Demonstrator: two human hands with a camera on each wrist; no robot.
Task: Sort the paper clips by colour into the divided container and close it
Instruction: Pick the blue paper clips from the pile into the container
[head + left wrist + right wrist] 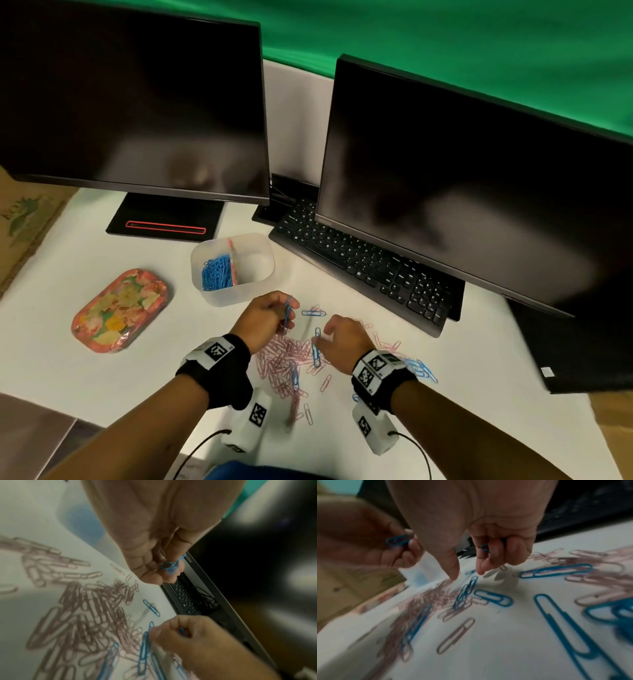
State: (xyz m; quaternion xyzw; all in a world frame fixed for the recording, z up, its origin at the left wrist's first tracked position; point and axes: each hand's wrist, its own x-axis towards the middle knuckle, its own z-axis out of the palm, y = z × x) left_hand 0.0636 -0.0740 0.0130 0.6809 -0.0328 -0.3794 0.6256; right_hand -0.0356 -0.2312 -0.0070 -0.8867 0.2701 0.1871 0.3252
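Note:
Pink paper clips (284,359) lie in a heap on the white desk, with blue paper clips (419,368) scattered among and beside them. The clear divided container (255,270) stands open beyond the heap, with blue clips (215,272) in its left compartment. My left hand (282,313) hovers above the heap and pinches a few blue clips (171,566). My right hand (322,339) is low over the heap. Its thumb and forefinger point down at a blue clip (465,591), and its curled fingers keep a blue clip (484,547) tucked in.
A floral lid (120,310) lies left of the container. A black keyboard (363,263) runs along the right under a monitor (462,192). A second monitor (137,102) stands on its base behind the container.

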